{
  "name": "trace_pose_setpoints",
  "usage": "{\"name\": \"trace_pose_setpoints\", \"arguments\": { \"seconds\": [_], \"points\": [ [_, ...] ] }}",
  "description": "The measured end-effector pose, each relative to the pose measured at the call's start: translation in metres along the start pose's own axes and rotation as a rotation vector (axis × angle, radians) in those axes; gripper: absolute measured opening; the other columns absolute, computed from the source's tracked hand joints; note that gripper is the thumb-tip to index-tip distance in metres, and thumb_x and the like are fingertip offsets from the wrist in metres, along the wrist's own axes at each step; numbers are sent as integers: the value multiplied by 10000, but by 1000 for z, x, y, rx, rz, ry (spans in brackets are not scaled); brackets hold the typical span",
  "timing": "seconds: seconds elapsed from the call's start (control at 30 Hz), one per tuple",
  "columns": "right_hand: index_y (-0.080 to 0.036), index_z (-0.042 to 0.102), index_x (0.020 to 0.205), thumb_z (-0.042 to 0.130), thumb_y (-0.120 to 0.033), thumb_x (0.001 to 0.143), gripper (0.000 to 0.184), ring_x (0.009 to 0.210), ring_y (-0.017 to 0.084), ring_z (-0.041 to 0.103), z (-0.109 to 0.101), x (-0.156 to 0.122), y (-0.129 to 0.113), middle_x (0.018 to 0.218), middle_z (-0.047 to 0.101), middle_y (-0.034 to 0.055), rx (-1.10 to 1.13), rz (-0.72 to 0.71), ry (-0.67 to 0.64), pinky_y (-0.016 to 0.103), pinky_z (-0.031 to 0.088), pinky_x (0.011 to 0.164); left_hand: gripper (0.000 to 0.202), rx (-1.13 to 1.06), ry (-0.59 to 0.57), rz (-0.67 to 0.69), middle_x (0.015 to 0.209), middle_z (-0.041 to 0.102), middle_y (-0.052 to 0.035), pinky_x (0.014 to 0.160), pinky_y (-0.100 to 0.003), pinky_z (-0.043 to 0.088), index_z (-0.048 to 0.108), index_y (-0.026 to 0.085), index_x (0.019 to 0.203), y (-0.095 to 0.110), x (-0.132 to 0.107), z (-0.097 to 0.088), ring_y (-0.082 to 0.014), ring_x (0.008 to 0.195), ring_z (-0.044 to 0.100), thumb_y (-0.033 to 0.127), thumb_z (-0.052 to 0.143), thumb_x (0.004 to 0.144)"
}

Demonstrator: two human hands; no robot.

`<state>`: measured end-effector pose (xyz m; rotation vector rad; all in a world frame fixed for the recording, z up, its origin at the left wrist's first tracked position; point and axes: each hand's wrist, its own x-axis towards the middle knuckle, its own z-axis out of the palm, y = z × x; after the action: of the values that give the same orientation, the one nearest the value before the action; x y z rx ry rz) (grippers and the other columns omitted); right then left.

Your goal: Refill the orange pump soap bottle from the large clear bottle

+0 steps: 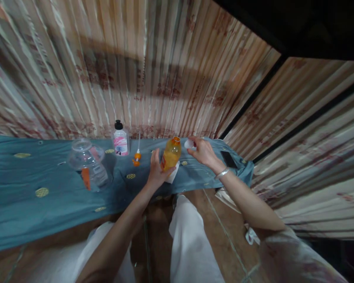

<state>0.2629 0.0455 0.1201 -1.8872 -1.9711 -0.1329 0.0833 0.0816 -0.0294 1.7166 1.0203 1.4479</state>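
Note:
My left hand (157, 173) is wrapped round the lower part of an amber see-through bottle (171, 153), which is uncapped and leans slightly to the right. Behind that hand, a white paper-like piece (173, 175) shows at the bottle's base. Just right of the bottle mouth, my right hand (203, 151) has thumb and forefinger closed on a small white, rounded, cup-like piece (188, 144); its exact kind is unclear. An orange pump top (137, 157) with a thin clear tube lies on the cloth to the left of the bottle.
A clear bottle with a pink-and-white label (120, 143) and black cap stands farther left. Nearer the left is a large clear plastic jar (90, 169) with an orange label. A dark phone (229, 159) lies on the blue cloth (56, 212). Pleated curtains hang behind.

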Motion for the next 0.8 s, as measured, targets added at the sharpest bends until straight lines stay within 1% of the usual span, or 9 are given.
{"name": "trace_pose_setpoints", "arguments": {
  "seconds": [0.17,0.3,0.4,0.47,0.57,0.63,0.73,0.8],
  "points": [
    [-107,630,1222,639,-160,827,398,985,232,695,-15,30,-10,1075,733,116,-136,-213,-170,272,486,818,1069,-69,-15,-50,1487,416,-229,1173,-573,257,351,187,1446,-9,8,24,-396,1413,374,382,877,537],
    [-108,652,1177,650,-209,861,331,941,227,703,-23,50,-19,1012,740,108,-197,-324,-260,257,454,754,1039,-117,-10,-75,1443,462,-212,1136,-561,331,375,181,1430,-18,12,37,-388,1357,448,302,873,527],
    [-120,684,1112,673,-210,852,275,914,219,703,-27,62,-25,977,746,90,-254,-362,-331,248,434,727,1006,-129,16,-90,1407,494,-192,1123,-546,352,402,190,1413,-23,14,42,-381,1343,460,255,865,522],
    [-128,692,1095,697,-203,832,274,904,216,701,-29,67,-29,960,748,79,-288,-378,-361,245,424,714,984,-117,39,-119,1380,511,-192,1112,-575,344,440,196,1390,-25,16,44,-412,1334,454,257,875,509],
    [-144,684,1148,708,-194,818,334,934,225,695,-35,72,-35,996,752,79,-309,-417,-379,255,423,732,993,-94,51,-166,1361,523,-206,1090,-632,326,467,198,1376,-26,17,46,-463,1318,445,269,893,482],
    [-160,680,1178,698,-182,819,359,949,232,691,-38,74,-39,1014,755,77,-321,-436,-411,266,425,746,1002,-85,43,-180,1371,523,-201,1087,-644,319,461,214,1383,-26,18,46,-468,1322,440,270,893,480],
    [-177,689,1181,702,-163,809,373,964,239,688,-40,77,-43,1024,761,75,-334,-443,-467,280,432,770,963,-81,27,-171,1400,520,-170,1095,-607,337,458,261,1384,-26,19,47,-431,1324,456,272,872,516],
    [-184,704,1158,723,-148,784,376,976,242,686,-38,79,-43,1025,766,72,-315,-437,-488,289,437,800,938,-84,15,-154,1404,525,-157,1105,-569,350,463,267,1382,-26,20,47,-405,1321,471,258,859,532]
  ]
}}
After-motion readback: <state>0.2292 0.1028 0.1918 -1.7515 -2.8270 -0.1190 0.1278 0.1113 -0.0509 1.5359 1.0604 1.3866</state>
